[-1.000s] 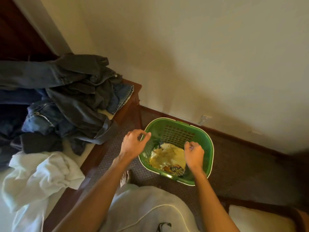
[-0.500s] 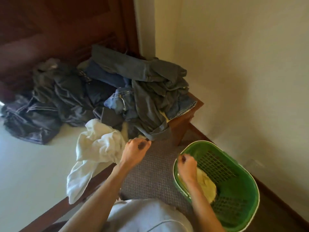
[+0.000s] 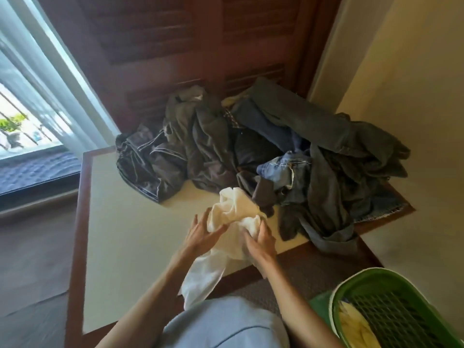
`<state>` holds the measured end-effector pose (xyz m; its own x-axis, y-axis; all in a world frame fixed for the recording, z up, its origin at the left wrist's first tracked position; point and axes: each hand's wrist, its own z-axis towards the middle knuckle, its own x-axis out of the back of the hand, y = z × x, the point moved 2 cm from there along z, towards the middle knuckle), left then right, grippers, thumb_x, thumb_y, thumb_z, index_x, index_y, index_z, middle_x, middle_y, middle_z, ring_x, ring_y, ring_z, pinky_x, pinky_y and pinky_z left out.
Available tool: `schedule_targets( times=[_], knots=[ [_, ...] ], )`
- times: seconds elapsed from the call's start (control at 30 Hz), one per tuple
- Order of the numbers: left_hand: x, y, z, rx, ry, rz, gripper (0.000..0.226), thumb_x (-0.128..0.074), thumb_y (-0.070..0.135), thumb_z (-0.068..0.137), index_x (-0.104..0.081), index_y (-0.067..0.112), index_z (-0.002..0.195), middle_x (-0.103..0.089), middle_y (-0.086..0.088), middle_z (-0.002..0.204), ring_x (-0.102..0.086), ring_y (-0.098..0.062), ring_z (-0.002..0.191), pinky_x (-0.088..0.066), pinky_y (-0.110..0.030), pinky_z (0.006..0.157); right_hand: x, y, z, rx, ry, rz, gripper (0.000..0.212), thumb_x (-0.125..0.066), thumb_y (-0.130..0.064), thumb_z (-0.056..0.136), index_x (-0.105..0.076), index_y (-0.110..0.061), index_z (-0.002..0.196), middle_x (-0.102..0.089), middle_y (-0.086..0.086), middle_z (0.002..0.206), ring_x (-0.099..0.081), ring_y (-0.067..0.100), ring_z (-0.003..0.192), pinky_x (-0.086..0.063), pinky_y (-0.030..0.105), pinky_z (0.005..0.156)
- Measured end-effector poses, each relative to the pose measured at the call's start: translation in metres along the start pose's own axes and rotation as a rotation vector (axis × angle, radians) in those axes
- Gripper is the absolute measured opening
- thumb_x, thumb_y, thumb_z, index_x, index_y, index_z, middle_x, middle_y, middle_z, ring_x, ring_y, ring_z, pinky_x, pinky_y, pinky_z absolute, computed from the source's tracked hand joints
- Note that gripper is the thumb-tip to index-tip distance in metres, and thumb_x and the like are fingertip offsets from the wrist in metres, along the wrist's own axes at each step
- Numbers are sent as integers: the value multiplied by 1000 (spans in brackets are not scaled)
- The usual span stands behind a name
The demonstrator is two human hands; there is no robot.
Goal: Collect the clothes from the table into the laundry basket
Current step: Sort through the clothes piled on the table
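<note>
A crumpled white garment (image 3: 232, 214) lies at the table's near edge, one end hanging over it. My left hand (image 3: 200, 233) presses its left side with fingers spread, and my right hand (image 3: 259, 241) is closed around its right side. Behind it a heap of dark clothes and jeans (image 3: 288, 159) covers the far right of the cream-topped table (image 3: 130, 222). The green laundry basket (image 3: 376, 280) stands on the floor at the bottom right with a yellow garment (image 3: 355, 325) inside.
A dark wooden louvred door (image 3: 200, 46) rises behind the table. A window (image 3: 25, 109) is at the left. A cream wall (image 3: 414, 96) runs along the right. Brown carpet (image 3: 301, 277) lies between table and basket.
The view has swung left from the basket to the table. Both hands left the basket, moved up to the table edge and took hold of the white garment.
</note>
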<state>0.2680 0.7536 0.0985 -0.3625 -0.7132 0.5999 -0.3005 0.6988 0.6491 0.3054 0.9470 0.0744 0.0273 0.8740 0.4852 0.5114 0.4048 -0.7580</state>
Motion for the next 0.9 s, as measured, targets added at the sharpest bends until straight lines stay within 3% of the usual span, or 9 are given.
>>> schedule_targets(
  times=[0.07,0.13,0.27,0.37,0.47,0.53,0.63,0.73,0.9],
  knots=[
    [11,-15,7,18,-50,-178,118,-48,97,58,-15,42,157,-26,-4,164,-34,-31,146,-36,-54,116,-35,-22,5,-19,-158,35,87,-55,-71,84,-18,-40,157,-29,-4,161,-34,29,145,-33,49,116],
    [27,-25,9,23,-20,-312,117,-53,92,64,-12,39,160,-28,-5,164,-38,-30,144,-37,-50,116,-66,-47,2,21,-358,156,79,-56,-67,86,-27,-40,155,-32,-9,160,-35,21,146,-32,44,118],
    [71,-57,21,67,233,-330,86,-63,68,84,-29,34,156,-42,-9,156,-47,-29,137,-38,-42,109,-94,-88,-9,195,-651,237,43,-54,-32,103,-46,-27,145,-48,-22,136,-45,-4,127,-33,5,101],
    [81,-79,26,144,329,-134,97,-59,88,69,-34,41,150,-50,-8,145,-51,-31,129,-44,-47,104,-91,-90,14,239,-590,162,28,-61,-27,99,-67,-17,125,-64,-11,119,-58,3,110,-43,8,91],
    [67,-80,27,228,290,111,109,-46,100,59,-22,48,152,-40,-6,152,-45,-36,134,-42,-52,107,-71,-95,54,276,-264,88,15,-67,-19,94,-71,-9,104,-70,0,95,-65,17,92,-48,15,78],
    [59,-77,31,250,284,201,109,-42,102,58,-17,52,151,-36,-5,155,-44,-36,135,-40,-54,107,-54,-109,79,312,-109,34,16,-67,-17,93,-69,-9,107,-68,0,93,-64,16,86,-49,21,77],
    [59,-72,44,287,335,-23,111,-34,106,54,-30,49,150,-46,-2,150,-48,-32,134,-40,-51,110,-46,-130,99,237,-234,-26,39,-65,-28,95,-61,-12,131,-61,-2,115,-62,18,108,-47,29,97],
    [60,-55,57,254,384,-364,107,-36,105,59,-42,44,147,-49,-1,151,-48,-27,136,-38,-53,113,-70,-127,96,219,-474,-173,52,-61,-41,96,-58,-7,135,-63,8,131,-57,23,126,-42,31,107],
    [55,-38,47,323,379,-62,79,-36,93,77,-33,54,146,-35,0,159,-32,-32,145,-23,-57,117,-80,-139,101,356,-703,-241,31,-62,-27,96,-69,-5,117,-72,7,112,-63,10,98,-44,17,87]
  ],
)
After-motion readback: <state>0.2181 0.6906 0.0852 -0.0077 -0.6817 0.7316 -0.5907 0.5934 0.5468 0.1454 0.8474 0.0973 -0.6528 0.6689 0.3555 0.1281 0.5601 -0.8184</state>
